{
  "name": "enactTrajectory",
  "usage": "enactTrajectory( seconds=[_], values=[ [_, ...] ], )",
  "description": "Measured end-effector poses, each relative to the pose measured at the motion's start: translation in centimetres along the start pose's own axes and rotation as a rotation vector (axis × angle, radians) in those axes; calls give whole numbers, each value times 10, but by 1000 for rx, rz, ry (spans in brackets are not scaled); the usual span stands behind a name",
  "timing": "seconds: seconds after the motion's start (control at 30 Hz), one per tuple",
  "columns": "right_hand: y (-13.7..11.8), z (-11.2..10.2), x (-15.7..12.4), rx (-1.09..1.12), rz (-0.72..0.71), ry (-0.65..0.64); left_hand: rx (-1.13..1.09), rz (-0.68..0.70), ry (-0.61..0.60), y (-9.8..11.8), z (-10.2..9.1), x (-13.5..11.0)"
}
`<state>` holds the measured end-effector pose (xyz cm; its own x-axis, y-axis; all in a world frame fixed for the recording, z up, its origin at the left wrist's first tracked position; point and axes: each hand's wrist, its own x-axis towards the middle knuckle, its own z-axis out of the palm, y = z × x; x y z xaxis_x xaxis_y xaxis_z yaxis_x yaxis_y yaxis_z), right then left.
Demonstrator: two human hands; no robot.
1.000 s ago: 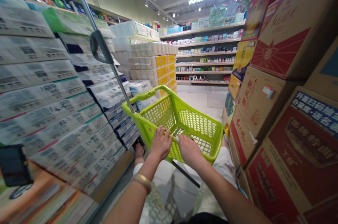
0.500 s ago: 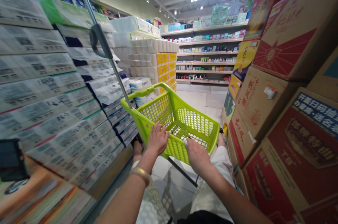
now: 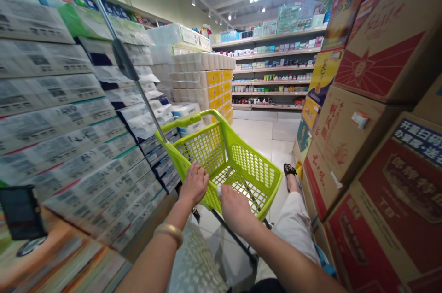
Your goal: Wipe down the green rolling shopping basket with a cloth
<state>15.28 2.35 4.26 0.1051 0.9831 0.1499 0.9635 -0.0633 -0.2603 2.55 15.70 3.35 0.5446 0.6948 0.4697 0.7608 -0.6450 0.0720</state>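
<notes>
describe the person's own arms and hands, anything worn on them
No sleeves or gloves show. The left hand has a smooth, rounded, gold-coloured bangle around its wrist. The right hand has none; a small white patch at its front edge is too unclear to identify.

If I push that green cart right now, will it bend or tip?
The cart would probably stay stiff, since its walls look like hard plastic. It may feel light for its size, as those walls are full of holes. The tall pole might make it tippy, since it rises from one corner.
</notes>
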Motion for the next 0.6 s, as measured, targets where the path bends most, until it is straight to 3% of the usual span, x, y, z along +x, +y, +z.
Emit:
enactTrajectory(
  seconds=[0.17, 0.47, 0.6],
  values=[
    [14, 0, -27, -19, 40, -28, -24, -4, 41, 7, 9, -2],
    [-18, -7, 22, 7, -30, -46, -26, -27, 55, 10, 17, -3],
    [-9, -2, 8, 24, -8, -52, -24, -22, 36, 3, 15, -2]
  ],
)
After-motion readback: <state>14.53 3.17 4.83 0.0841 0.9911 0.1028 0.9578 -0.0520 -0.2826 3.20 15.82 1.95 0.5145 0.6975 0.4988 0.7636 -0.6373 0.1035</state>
